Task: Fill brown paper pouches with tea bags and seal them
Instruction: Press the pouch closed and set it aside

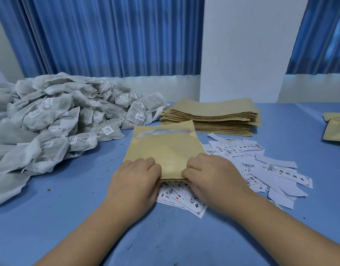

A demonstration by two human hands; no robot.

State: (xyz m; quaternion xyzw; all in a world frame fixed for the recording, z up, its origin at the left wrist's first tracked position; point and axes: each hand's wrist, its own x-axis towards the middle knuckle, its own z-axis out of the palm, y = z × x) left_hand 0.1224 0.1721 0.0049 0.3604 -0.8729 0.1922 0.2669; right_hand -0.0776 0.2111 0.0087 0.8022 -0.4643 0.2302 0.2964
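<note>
A brown paper pouch (163, 148) lies on the blue table, its mouth at the far end gaping and showing a silvery lining. My left hand (135, 181) grips the near left corner of the pouch, fingers curled over the edge. My right hand (211, 173) grips the near right corner the same way. A large heap of white tea bags (50, 120) with small labels fills the left side of the table. A stack of flat brown pouches (213, 116) sits just behind the held pouch.
White printed paper labels (265, 169) are scattered to the right and under the pouch's near edge. Another brown pouch (335, 129) lies at the far right edge. Blue curtains and a white wall stand behind the blue table (69, 217).
</note>
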